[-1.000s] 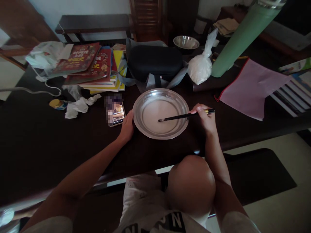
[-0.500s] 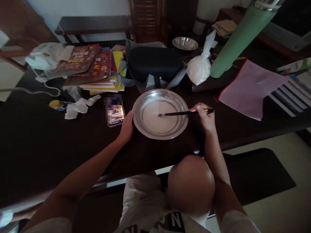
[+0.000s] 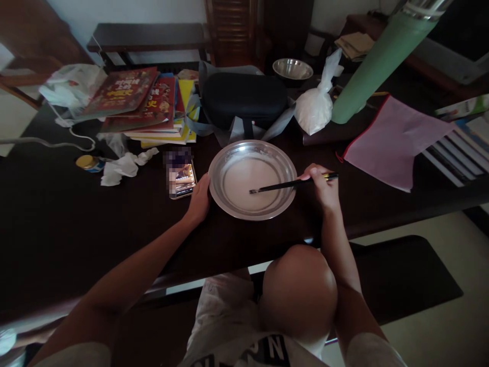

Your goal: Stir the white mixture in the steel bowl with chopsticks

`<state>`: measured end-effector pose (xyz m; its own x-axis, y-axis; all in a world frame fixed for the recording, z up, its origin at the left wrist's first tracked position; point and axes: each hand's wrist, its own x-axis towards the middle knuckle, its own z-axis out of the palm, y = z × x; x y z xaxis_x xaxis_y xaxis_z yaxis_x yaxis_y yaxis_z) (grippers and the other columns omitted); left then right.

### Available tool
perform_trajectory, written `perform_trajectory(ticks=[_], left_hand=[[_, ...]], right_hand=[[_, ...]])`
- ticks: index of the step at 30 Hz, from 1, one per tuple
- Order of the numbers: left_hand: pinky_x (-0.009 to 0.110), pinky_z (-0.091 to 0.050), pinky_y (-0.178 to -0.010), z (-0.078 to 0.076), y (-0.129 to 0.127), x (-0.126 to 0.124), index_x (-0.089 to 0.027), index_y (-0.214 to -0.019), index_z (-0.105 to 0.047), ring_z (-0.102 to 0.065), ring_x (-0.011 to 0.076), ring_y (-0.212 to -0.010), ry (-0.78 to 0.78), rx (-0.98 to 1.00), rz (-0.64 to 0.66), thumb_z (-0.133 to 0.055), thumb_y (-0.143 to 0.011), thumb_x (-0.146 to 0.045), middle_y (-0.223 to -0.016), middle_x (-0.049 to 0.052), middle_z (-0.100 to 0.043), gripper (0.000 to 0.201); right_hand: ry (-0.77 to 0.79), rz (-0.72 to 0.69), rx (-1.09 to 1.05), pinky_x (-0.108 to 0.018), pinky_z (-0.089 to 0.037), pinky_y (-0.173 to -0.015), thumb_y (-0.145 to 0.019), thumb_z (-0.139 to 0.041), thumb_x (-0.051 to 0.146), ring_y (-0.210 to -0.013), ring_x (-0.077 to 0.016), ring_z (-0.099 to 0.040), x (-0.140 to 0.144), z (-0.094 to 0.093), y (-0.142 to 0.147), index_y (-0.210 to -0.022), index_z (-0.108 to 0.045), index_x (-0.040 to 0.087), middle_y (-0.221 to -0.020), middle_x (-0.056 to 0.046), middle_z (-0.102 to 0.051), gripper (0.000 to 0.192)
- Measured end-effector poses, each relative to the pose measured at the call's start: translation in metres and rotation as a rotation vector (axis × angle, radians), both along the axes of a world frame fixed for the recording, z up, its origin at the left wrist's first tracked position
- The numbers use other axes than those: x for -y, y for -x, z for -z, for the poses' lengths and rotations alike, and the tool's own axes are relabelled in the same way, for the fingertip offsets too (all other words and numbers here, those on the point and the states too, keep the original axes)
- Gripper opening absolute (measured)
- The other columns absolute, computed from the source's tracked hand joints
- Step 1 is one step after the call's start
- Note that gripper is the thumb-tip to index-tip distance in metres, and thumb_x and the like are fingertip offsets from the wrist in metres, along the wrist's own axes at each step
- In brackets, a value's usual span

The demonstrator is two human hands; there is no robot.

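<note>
A round steel plate (image 3: 284, 165) with a pale, milky liquid in it sits on the dark table near the front edge. My right hand (image 3: 323, 191) grips dark chopsticks (image 3: 278, 186) whose tips dip into the liquid near the plate's middle. My left hand (image 3: 199, 200) rests against the plate's left rim and steadies it. A phone (image 3: 180, 176) lies just left of that hand.
Behind the plate lie a black case (image 3: 242, 97), a tied white bag of powder (image 3: 315, 107), a small steel bowl (image 3: 292, 69) and a green flask (image 3: 378, 56). Stacked books (image 3: 143, 104) and crumpled tissue (image 3: 124, 165) are at left, a pink pouch (image 3: 389, 137) at right. My knee (image 3: 300, 288) rises below the table edge.
The chopstick tips moved up toward the plate's far side, then back down toward its near middle. My left hand stayed on the rim.
</note>
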<state>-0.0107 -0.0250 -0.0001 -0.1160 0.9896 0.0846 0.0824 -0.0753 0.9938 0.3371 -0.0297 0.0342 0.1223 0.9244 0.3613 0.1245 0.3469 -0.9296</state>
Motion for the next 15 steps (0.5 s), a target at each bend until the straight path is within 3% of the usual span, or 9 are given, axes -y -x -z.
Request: perform_trajectory(ticks=[3, 7, 12, 15], left_hand=[[0.045, -0.054, -0.117, 0.0003, 0.0, -0.0002, -0.024, -0.096, -0.074, -0.07, 0.0316, -0.122, 0.01, -0.013, -0.004, -0.056, -0.101, -0.064, -0.11, 0.008, -0.082, 0.045], [0.042, -0.054, -0.115, 0.0005, 0.0008, -0.0001, -0.024, -0.086, -0.07, -0.07, 0.0305, -0.12, 0.026, -0.005, -0.009, -0.056, -0.099, -0.068, -0.101, 0.007, -0.08, 0.048], [0.043, -0.055, -0.113, -0.0011, 0.0006, 0.0003, -0.023, -0.091, -0.073, -0.07, 0.0307, -0.117, 0.007, -0.055, -0.022, -0.055, -0.102, -0.063, -0.107, 0.008, -0.082, 0.045], [0.044, -0.054, -0.116, -0.0003, 0.0008, 0.0002, -0.023, -0.097, -0.076, -0.07, 0.0315, -0.121, -0.004, -0.058, -0.009, -0.053, -0.103, -0.059, -0.113, 0.008, -0.082, 0.043]], right_hand=[[0.002, -0.027, 0.068, -0.035, -0.06, -0.077, -0.09, -0.079, 0.07, -0.076, -0.02, -0.077, -0.0007, 0.0001, 0.0012, -0.072, -0.081, 0.028, -0.074, -0.001, -0.079, 0.046], [-0.002, 0.115, 0.037, -0.036, -0.061, -0.075, -0.089, -0.075, 0.076, -0.068, -0.0201, -0.075, -0.0009, -0.0001, 0.0, -0.067, -0.076, 0.027, -0.066, 0.001, -0.074, 0.054], [0.009, -0.011, 0.084, -0.036, -0.061, -0.073, -0.088, -0.078, 0.074, -0.073, -0.0212, -0.076, -0.0004, -0.0019, 0.0022, -0.069, -0.08, 0.028, -0.072, -0.001, -0.078, 0.05], [-0.004, 0.036, 0.055, -0.036, -0.061, -0.075, -0.088, -0.078, 0.073, -0.073, -0.0209, -0.077, -0.0003, -0.0019, 0.0026, -0.071, -0.081, 0.028, -0.071, 0.0, -0.079, 0.048]])
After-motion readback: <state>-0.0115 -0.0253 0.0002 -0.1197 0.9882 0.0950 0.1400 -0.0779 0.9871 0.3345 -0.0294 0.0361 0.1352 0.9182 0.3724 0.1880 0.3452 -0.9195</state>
